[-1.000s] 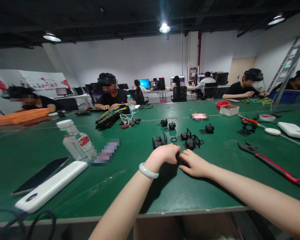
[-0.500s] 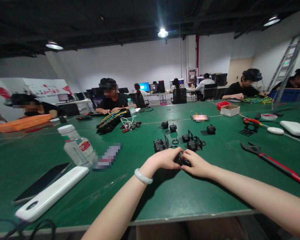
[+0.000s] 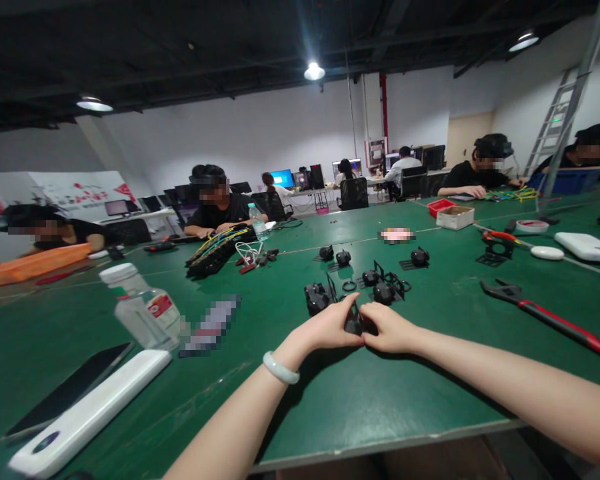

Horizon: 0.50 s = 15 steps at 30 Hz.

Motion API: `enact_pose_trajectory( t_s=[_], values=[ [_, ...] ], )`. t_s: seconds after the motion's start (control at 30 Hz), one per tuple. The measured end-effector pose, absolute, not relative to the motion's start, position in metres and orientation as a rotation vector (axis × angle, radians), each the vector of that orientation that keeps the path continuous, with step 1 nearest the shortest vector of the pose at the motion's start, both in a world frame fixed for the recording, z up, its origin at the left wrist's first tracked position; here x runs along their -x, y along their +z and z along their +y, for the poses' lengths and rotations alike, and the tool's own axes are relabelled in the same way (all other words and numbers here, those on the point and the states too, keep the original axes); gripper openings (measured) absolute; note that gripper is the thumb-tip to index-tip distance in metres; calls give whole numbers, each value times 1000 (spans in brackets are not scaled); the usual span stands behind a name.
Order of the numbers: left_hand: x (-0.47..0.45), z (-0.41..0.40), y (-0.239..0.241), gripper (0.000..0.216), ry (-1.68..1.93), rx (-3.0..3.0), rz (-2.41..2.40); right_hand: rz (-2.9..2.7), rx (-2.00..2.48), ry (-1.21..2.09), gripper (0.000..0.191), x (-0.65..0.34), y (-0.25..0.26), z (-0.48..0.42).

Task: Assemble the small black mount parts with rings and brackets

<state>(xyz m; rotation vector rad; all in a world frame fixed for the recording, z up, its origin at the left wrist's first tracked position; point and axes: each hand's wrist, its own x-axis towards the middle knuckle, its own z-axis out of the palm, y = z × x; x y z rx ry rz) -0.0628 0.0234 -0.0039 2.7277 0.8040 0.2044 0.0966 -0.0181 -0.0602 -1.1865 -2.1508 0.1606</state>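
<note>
Between my two hands is a small black plastic part [image 3: 354, 324], mostly covered by the fingers. My left hand [image 3: 330, 325], with a pale bangle on its wrist, closes on the part from the left, thumb and fingers curved round it. From the right, my right hand [image 3: 391, 329] grips the same part with bent fingers. Just beyond the hands stand similar black parts [image 3: 317, 297], some with upright flat frames, and a black ring [image 3: 349, 285] lies among them. Another black part [image 3: 419, 258] sits farther right.
Adjustable wrench [image 3: 545, 319] with red-black handle lies right. At left are a clear bottle [image 3: 147, 317], a dark phone [image 3: 67, 390] and a white power bank [image 3: 93, 413]. A small white box [image 3: 455, 217] stands farther back. Co-workers sit along the green table [image 3: 430, 393].
The view has shifted slightly, so the items at left sit lower. Both hands stay on the black part; the left thumb or finger edge now points more upward, and the fingers have shifted a little.
</note>
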Motion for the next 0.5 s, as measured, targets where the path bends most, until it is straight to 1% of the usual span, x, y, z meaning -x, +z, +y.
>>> enact_pose_trajectory(
  t_s=[0.1, 0.17, 0.23, 0.33, 0.37, 0.4, 0.5],
  values=[
    [67, 23, -9, 81, 307, -2717, 822, -2140, 1176, 179, 13, -101, -62, -19],
    [69, 23, -9, 82, 313, -2735, 826, -2081, 1198, 253, 18, -103, -62, -19],
    [69, 22, -5, 83, 311, -2763, 821, -1998, 1213, 359, 32, -105, -61, -18],
    [68, 19, 1, 81, 319, -2796, 785, -1952, 1137, 524, 63, -108, -60, -17],
    [68, 17, 3, 79, 317, -2803, 778, -1958, 1094, 574, 69, -109, -59, -16],
    [68, 17, 5, 77, 311, -2809, 777, -1969, 1053, 619, 73, -110, -59, -15],
    [68, 16, 7, 67, 291, -2825, 789, -1981, 980, 725, 75, -113, -60, -12]
  ],
)
